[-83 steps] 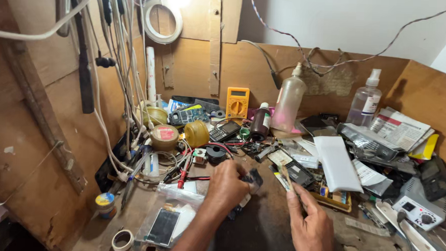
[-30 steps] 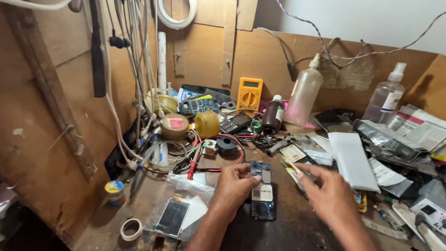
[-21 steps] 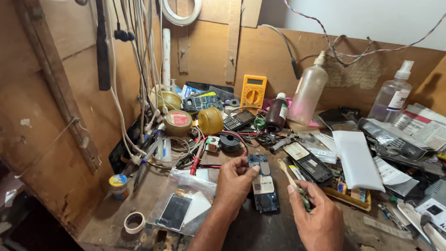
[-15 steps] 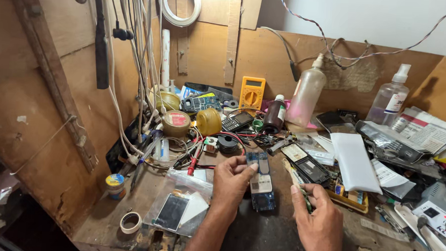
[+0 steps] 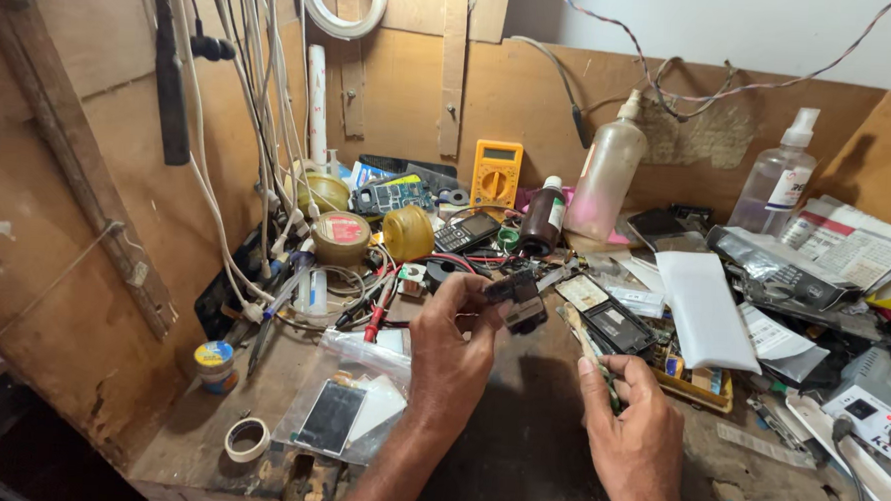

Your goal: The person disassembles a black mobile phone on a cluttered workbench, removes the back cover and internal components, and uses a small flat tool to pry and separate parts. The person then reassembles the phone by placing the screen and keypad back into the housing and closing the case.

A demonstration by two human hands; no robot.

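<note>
A small dark phone part point(image 5: 517, 296) is held above the cluttered wooden bench point(image 5: 518, 424), pinched between the fingers of the left hand point(image 5: 451, 346) near the bench's middle. A thin tool point(image 5: 591, 355) is gripped in the closed right hand point(image 5: 633, 429), its tip raised toward the part but kept apart from it. A yellow multimeter point(image 5: 496, 173) is propped against the back wall, and a roll of tape point(image 5: 247, 438) lies near the front edge.

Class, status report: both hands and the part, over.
Left hand grips small dark phone part, raised. Right hand holds thin tool. Clutter all around.
</note>
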